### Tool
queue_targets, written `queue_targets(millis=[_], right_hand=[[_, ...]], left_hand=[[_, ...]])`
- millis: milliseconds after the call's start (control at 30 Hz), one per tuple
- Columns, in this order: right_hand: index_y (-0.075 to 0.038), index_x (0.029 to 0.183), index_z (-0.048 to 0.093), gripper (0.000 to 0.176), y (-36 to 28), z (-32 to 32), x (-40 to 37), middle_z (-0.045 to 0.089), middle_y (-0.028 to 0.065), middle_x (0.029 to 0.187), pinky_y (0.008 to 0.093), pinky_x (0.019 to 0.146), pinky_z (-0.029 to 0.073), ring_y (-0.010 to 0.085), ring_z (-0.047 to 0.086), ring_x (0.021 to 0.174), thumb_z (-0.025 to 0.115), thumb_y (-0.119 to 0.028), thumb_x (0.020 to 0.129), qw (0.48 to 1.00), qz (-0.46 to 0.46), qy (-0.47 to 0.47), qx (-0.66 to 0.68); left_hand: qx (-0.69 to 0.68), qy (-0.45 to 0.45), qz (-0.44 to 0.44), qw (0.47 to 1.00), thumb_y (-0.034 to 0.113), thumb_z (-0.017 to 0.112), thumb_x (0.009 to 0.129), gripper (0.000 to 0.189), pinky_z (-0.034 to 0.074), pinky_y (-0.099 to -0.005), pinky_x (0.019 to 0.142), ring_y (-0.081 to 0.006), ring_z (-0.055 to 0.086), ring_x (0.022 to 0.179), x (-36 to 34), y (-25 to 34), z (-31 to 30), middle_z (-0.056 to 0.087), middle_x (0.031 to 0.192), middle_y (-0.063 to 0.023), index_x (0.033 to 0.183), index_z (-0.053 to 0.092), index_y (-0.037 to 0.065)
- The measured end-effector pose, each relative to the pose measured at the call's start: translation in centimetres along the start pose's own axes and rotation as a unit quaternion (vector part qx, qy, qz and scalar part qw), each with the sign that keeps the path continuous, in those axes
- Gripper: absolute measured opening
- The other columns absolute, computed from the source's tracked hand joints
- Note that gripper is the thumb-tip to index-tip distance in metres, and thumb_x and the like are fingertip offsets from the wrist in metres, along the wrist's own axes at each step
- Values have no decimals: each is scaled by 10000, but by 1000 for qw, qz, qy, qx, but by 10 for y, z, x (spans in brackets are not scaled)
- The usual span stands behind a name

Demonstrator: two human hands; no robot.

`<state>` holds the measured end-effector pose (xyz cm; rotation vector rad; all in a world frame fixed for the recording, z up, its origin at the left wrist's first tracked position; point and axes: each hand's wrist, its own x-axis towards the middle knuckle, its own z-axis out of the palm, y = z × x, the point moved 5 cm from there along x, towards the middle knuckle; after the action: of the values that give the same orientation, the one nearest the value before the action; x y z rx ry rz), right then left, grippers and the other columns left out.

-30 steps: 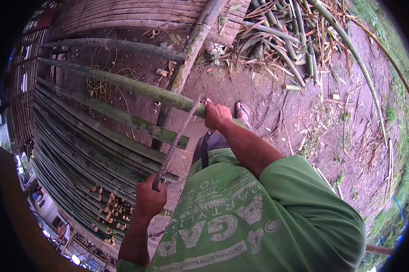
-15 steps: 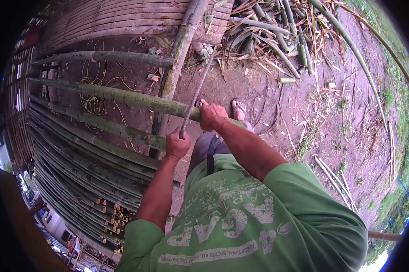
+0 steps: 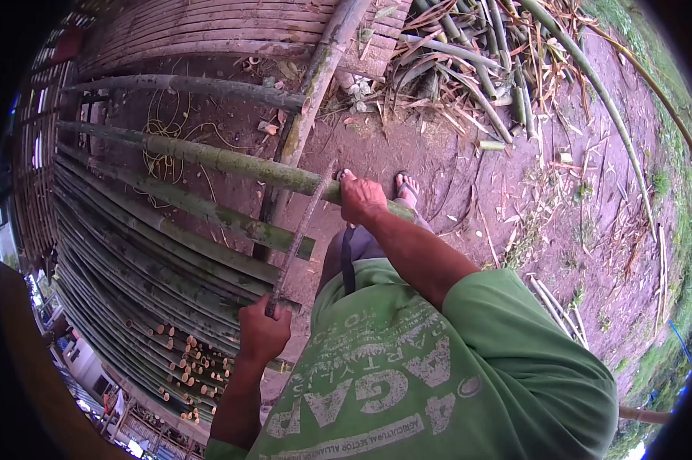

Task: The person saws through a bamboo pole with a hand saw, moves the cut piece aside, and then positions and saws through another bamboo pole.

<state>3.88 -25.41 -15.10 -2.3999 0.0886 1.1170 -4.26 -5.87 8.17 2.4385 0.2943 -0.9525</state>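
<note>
My left hand (image 3: 264,331) is closed around the near end of a long, narrow, rusty saw (image 3: 300,234). Its blade slants away from me across a mossy green bamboo pole (image 3: 238,162). On the same pole, just right of the blade, my right hand (image 3: 363,202) grips with the fingers wrapped over the top. The pole's right end reaches over my thigh, partly hidden by the hand and forearm. Below the blade's middle, another green bamboo pole (image 3: 277,236) lies alongside.
Many stacked bamboo poles (image 3: 154,268) fill the left side. An upright-looking bamboo post (image 3: 307,107) crosses beneath the poles, near a slatted bamboo platform (image 3: 215,34). Yellow cord (image 3: 162,157) lies tangled on the ground. Cut bamboo offcuts (image 3: 476,73) are heaped ahead, and my sandalled feet (image 3: 407,188) are below.
My left hand has drawn the saw back toward my body, down and left in view. My right hand keeps its hold on the bamboo pole. The view has shifted slightly.
</note>
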Motion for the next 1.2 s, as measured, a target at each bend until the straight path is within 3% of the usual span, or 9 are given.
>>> queue_targets(millis=[100,200,333,500,700,867,900,1000,1200], right_hand=[[-32,1036,628,289,3,9,6,641,176,1097,589,721,542,309,616,1078,605,-70,751,1000,-21,-4,-6],[-24,1035,622,312,4,4,4,634,189,1099,473,805,549,318,623,1064,625,-87,729,1000,-12,-13,-3],[-33,1016,640,315,-5,-4,-6,647,191,1071,391,841,538,324,637,1034,653,-109,710,999,-31,41,-11],[-43,985,664,283,-5,-18,0,680,175,1010,396,827,537,317,662,982,655,-109,710,999,-17,-19,-32],[-39,992,658,289,-8,-19,-3,681,183,1002,402,829,536,328,662,983,656,-112,712,998,-30,-13,-49],[-42,1005,651,299,-4,-11,4,678,190,1005,411,839,532,332,659,989,649,-113,714,998,-33,-15,-44],[-45,1006,652,297,-5,-9,3,677,190,1007,414,838,532,334,659,989,645,-116,717,998,-35,-11,-43],[-52,1008,654,291,-7,-12,1,676,189,1012,418,839,532,337,657,989,634,-126,727,998,-33,3,-47],[-60,1009,655,284,-9,-16,-4,677,186,1010,415,841,531,337,655,994,625,-142,739,998,-30,0,-59]], left_hand=[[18,20,36,999,89,592,770,112,477,-460,607,-420,619,673,123,-10,66,591,660,-243,779,597,-22],[34,27,77,996,105,584,781,134,474,-511,690,-444,625,775,186,22,97,621,741,-264,815,608,-22],[-9,48,87,995,98,576,788,123,470,-517,708,-460,613,770,171,0,103,619,749,-272,819,601,-19],[-1,48,98,994,107,576,790,129,467,-520,693,-464,606,752,137,27,71,610,737,-274,815,582,-20],[1,0,-25,1000,85,555,767,112,465,-497,618,-449,602,700,-23,-8,8,574,681,-275,779,545,-26],[-16,33,18,999,74,550,759,110,467,-494,619,-454,603,703,32,-26,43,572,665,-276,796,571,-27],[-12,92,76,993,81,544,748,109,434,-428,525,-385,554,530,76,-28,63,535,605,-236,769,594,-14],[-2,115,108,987,93,579,765,111,451,-488,618,-447,591,697,151,0,97,594,715,-261,779,595,-16],[-25,71,82,994,77,576,761,102,445,-482,595,-447,591,672,63,-7,55,560,656,-256,775,564,-24]])
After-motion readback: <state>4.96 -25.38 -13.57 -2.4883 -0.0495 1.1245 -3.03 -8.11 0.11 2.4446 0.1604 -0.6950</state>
